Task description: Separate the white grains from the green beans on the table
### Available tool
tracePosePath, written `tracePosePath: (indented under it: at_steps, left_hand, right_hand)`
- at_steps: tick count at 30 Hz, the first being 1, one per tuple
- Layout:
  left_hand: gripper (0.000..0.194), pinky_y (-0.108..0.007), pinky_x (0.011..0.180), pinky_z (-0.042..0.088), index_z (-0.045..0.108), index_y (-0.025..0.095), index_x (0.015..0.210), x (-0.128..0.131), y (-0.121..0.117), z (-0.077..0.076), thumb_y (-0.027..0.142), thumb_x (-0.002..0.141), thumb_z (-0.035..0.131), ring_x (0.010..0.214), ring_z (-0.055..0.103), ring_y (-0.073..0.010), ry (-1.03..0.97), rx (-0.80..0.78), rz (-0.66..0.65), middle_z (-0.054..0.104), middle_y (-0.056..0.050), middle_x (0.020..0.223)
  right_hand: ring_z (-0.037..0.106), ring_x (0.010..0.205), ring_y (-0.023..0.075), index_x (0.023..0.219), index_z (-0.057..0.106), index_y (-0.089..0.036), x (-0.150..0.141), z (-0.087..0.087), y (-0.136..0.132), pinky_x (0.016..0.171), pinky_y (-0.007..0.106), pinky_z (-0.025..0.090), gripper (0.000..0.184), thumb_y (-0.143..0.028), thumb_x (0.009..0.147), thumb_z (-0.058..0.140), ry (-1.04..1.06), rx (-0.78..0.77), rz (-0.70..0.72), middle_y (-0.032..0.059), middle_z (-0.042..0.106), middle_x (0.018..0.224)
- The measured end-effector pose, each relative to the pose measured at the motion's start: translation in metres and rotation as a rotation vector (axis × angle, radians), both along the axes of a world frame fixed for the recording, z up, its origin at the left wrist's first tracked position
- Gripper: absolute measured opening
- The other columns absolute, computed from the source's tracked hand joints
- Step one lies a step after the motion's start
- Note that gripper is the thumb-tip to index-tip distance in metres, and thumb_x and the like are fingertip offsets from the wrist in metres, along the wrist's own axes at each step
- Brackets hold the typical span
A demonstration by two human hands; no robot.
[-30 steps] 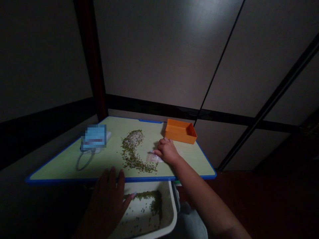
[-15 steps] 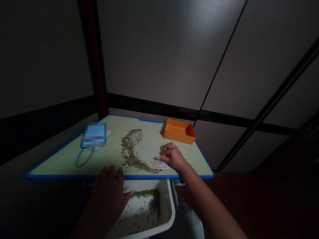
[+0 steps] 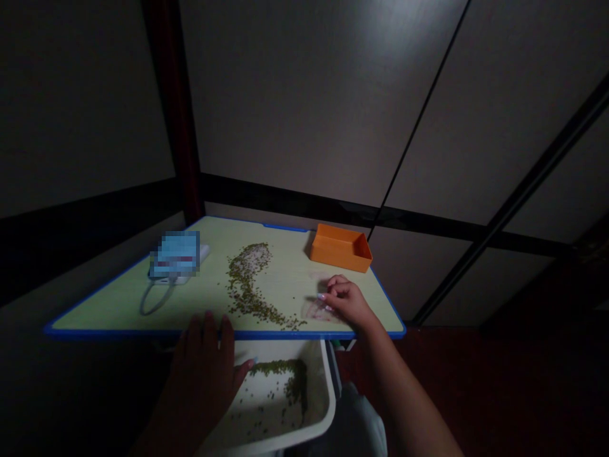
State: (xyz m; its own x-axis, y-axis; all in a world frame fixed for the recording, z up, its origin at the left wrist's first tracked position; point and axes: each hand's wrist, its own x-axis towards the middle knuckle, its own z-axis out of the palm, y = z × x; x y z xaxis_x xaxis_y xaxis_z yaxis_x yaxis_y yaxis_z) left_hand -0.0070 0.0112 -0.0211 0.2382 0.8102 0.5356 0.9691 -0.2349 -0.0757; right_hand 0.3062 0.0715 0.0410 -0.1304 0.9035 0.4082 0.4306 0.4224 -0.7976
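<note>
Small green beans (image 3: 247, 285), which look like mung beans, lie in a curved band on the pale tabletop (image 3: 285, 266). A patch of white grains (image 3: 257, 256) is mixed in at the band's far end. My right hand (image 3: 347, 301) is closed, thumb and fingers pinching a thin see-through sheet (image 3: 314, 311) with faint reddish marks, to the right of the band's near end. My left hand (image 3: 207, 355) rests open at the table's front edge, fingers stretched out. Below the edge sits a white tub (image 3: 328, 387) with more green beans (image 3: 295, 377) inside.
An orange open box (image 3: 337, 254) stands at the table's back right. A blurred-out device (image 3: 174, 254) with a looped cable (image 3: 152, 308) lies at the left. A raised blue rim (image 3: 143, 334) edges the table. Cabinet panels (image 3: 295, 101) rise behind it.
My right hand has moved a little to the right with the see-through sheet, away from the beans' near end. My left hand has stayed at the front edge.
</note>
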Motion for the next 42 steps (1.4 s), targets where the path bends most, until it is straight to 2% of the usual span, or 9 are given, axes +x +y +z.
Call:
tracePosePath:
  at_steps: [4, 8, 17, 23, 28, 33, 42]
  left_hand:
    - [0.071, -0.062, 0.107, 0.041, 0.057, -0.002, 0.127, 0.000, -0.001, 0.001, 0.053, 0.082, 0.049, 0.135, 0.047, -0.0495, 0.011, -0.003, -0.017, 0.053, -0.039, 0.138]
    - [0.075, -0.063, 0.108, 0.041, 0.054, -0.005, 0.129, 0.001, -0.003, 0.000, 0.054, 0.082, 0.049, 0.136, 0.045, -0.0509, 0.046, 0.009, -0.012, 0.051, -0.040, 0.139]
    - [0.077, -0.064, 0.105, 0.043, 0.053, -0.005, 0.130, 0.002, -0.007, 0.004, 0.057, 0.086, 0.040, 0.138, 0.043, -0.0526, -0.011, -0.018, -0.017, 0.050, -0.039, 0.140]
    - [0.081, -0.066, 0.105, 0.043, 0.052, -0.006, 0.130, 0.001, -0.009, 0.007, 0.061, 0.088, 0.036, 0.140, 0.041, -0.0538, -0.021, -0.027, -0.047, 0.049, -0.041, 0.140]
    - [0.080, -0.064, 0.106, 0.043, 0.052, -0.001, 0.133, 0.001, -0.009, 0.005, 0.063, 0.086, 0.038, 0.142, 0.040, -0.0510, -0.026, -0.026, -0.028, 0.050, -0.037, 0.143]
    - [0.081, -0.066, 0.108, 0.041, 0.051, -0.006, 0.132, 0.003, -0.010, 0.004, 0.060, 0.086, 0.040, 0.142, 0.038, -0.0539, -0.045, -0.028, -0.042, 0.047, -0.040, 0.143]
    - [0.083, -0.065, 0.108, 0.042, 0.049, -0.001, 0.135, -0.001, -0.009, 0.003, 0.065, 0.085, 0.040, 0.144, 0.037, -0.0515, -0.029, -0.057, -0.045, 0.047, -0.037, 0.146]
  right_hand:
    - [0.053, 0.076, 0.0176, 0.047, 0.049, -0.021, -0.002, 0.000, -0.010, 0.075, 0.032, 0.043, 0.057, -0.062, 0.077, 0.076, 0.058, -0.041, 0.091, 0.0016, 0.053, 0.072]
    - [0.052, 0.071, 0.0165, 0.047, 0.048, -0.021, -0.009, 0.001, -0.013, 0.071, 0.031, 0.042, 0.057, -0.061, 0.079, 0.075, 0.023, -0.048, 0.144, 0.0005, 0.051, 0.068]
    - [0.051, 0.072, 0.0165, 0.049, 0.046, -0.021, -0.012, 0.003, -0.013, 0.073, 0.031, 0.041, 0.053, -0.049, 0.084, 0.073, -0.088, -0.041, 0.082, -0.0007, 0.050, 0.065]
    - [0.050, 0.073, 0.0171, 0.050, 0.044, -0.022, -0.017, 0.002, -0.012, 0.072, 0.032, 0.039, 0.053, -0.049, 0.086, 0.071, -0.126, -0.024, 0.047, -0.0005, 0.050, 0.065]
    - [0.050, 0.072, 0.0171, 0.051, 0.043, -0.022, -0.018, 0.004, -0.011, 0.072, 0.031, 0.038, 0.052, -0.050, 0.086, 0.071, -0.143, -0.040, 0.045, -0.0010, 0.049, 0.063]
    - [0.049, 0.071, 0.0169, 0.051, 0.042, -0.023, -0.020, 0.003, -0.011, 0.071, 0.031, 0.038, 0.052, -0.051, 0.086, 0.071, -0.117, -0.042, 0.066, -0.0010, 0.049, 0.064]
    - [0.047, 0.069, 0.0159, 0.051, 0.042, -0.022, -0.024, 0.003, -0.009, 0.069, 0.031, 0.037, 0.054, -0.052, 0.085, 0.071, -0.128, -0.045, 0.092, -0.0016, 0.047, 0.064]
